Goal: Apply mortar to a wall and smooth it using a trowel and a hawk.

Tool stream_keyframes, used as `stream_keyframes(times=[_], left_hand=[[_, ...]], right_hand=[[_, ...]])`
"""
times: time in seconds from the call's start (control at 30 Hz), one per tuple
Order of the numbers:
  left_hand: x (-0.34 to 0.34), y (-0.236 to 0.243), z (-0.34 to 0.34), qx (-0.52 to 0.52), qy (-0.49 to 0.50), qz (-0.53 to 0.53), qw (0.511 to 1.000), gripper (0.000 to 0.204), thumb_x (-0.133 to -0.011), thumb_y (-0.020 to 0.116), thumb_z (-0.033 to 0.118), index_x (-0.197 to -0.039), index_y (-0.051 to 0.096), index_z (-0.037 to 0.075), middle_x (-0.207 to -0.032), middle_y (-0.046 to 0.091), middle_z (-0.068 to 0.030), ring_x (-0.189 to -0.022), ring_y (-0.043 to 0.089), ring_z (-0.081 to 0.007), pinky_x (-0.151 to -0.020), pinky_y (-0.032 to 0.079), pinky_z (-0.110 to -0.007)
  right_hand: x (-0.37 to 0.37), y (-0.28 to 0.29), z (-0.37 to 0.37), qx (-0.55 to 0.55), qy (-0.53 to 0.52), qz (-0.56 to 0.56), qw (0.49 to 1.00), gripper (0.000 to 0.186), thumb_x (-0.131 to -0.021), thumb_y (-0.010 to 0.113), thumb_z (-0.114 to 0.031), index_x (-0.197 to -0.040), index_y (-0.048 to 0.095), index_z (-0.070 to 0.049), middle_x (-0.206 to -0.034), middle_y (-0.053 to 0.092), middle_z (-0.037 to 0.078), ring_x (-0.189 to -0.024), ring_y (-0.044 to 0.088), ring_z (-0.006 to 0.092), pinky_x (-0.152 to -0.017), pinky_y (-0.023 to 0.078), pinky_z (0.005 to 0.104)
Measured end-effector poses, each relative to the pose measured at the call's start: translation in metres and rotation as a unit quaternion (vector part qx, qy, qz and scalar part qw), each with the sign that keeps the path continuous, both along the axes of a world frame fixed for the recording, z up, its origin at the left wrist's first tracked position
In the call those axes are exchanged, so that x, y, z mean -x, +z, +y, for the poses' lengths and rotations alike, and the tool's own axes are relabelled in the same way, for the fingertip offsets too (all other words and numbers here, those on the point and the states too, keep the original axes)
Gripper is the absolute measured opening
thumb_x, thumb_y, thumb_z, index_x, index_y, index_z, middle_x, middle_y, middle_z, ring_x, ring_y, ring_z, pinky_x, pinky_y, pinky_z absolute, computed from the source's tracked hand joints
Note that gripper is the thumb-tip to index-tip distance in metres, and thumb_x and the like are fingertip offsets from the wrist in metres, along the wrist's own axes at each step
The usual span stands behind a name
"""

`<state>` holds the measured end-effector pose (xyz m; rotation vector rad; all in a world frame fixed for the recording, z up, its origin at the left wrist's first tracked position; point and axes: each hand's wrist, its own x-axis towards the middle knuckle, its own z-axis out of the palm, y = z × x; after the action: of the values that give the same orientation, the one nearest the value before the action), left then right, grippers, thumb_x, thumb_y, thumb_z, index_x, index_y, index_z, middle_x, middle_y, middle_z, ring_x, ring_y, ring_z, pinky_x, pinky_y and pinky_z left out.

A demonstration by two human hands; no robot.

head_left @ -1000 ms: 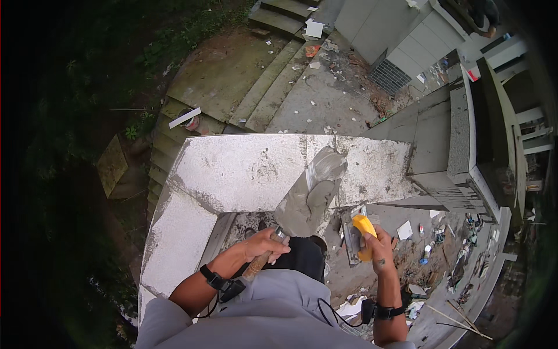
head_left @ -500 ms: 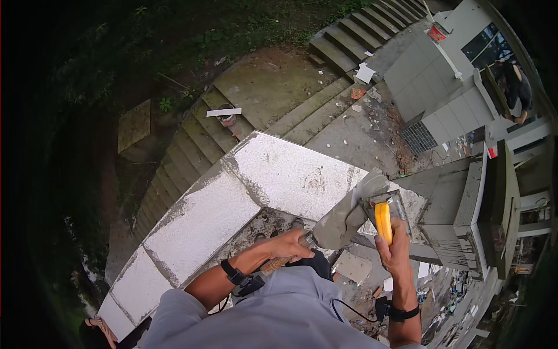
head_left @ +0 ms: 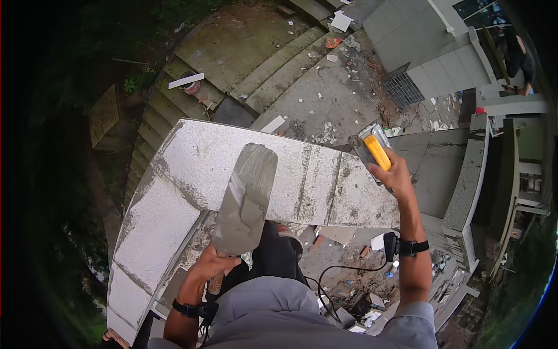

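Observation:
In my left hand (head_left: 207,265) is the wooden handle of a long flat trowel (head_left: 250,180), its blade coated with wet grey mortar. The blade reaches away from me over the white speckled slabs (head_left: 186,145) on top of a low wall. My right hand (head_left: 394,176) grips the yellow handle of a plastering float (head_left: 375,152), held near the far edge of the slabs on the right. Grey smears show on the float's plate. Whether the float touches the slab, I cannot tell. Dark joints and mortar stains mark the slabs beneath both tools.
Beyond the wall, mossy concrete steps (head_left: 279,75) run downhill, with a bucket (head_left: 190,87) under a white strip. Rubble (head_left: 372,302) and tile scraps lie on the ground at right. A person (head_left: 517,61) stands far right; another person's hand (head_left: 116,338) shows at lower left.
My hands have moved apart: the left with its mortar-laden trowel swung left and turned its blade away from me, the right carried the float up and away. The view has shifted too.

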<state>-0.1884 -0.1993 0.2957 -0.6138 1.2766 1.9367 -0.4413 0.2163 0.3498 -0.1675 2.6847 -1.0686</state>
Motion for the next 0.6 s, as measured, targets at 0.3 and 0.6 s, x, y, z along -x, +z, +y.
stream_keyframes(times=[0.3, 0.6], left_hand=[[-0.011, -0.054, 0.032, 0.064, 0.137, -0.122, 0.981, 0.035, -0.067, 0.077, 0.0, -0.098, 0.059, -0.002, -0.065, 0.058, -0.0088, -0.046, 0.053, -0.0167, -0.04, 0.04, -0.03], [-0.024, -0.092, 0.053, 0.042, 0.138, -0.197, 0.97, 0.041, -0.065, 0.078, -0.003, -0.1, 0.058, -0.004, -0.067, 0.059, -0.0112, -0.047, 0.056, -0.0191, -0.04, 0.042, -0.031]], right_hand=[[0.11, -0.17, 0.064, -0.056, 0.046, -0.232, 0.97, 0.021, -0.073, 0.071, -0.012, -0.089, 0.063, 0.0, -0.066, 0.056, 0.001, -0.061, 0.049, 0.0097, -0.057, 0.043, 0.0282], [0.14, -0.24, 0.055, -0.093, 0.154, -0.236, 0.955, 0.022, -0.072, 0.072, -0.011, -0.091, 0.068, -0.002, -0.066, 0.059, 0.003, -0.061, 0.053, 0.0107, -0.059, 0.046, 0.0311]])
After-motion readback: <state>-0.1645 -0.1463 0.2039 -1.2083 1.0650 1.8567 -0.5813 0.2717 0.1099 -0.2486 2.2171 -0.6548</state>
